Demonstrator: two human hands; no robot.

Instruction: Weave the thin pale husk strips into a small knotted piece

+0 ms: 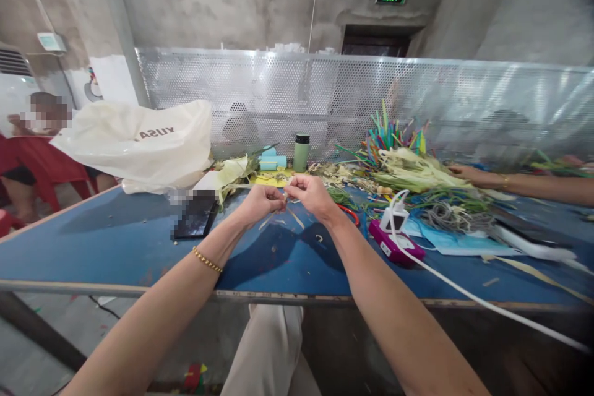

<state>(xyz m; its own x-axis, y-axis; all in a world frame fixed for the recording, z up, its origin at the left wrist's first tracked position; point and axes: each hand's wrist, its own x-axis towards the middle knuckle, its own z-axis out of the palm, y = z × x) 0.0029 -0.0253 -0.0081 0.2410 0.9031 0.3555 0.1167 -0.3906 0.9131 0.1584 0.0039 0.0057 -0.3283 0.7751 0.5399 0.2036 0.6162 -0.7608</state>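
Observation:
Both my hands meet above the blue table. My left hand is closed in a pinch, a gold bracelet on its wrist. My right hand is also pinched, fingertips touching those of the left. Between them they hold a thin pale strip, like dried leaf or straw, whose ends hang down toward the tabletop. Small pale scraps lie on the table under the hands.
A dark phone lies left of my hands, a white plastic bag behind it. A green bottle stands at the back. Right: a magenta power bank with white cable, piled husks and coloured strips, another person's forearm. A person sits far left.

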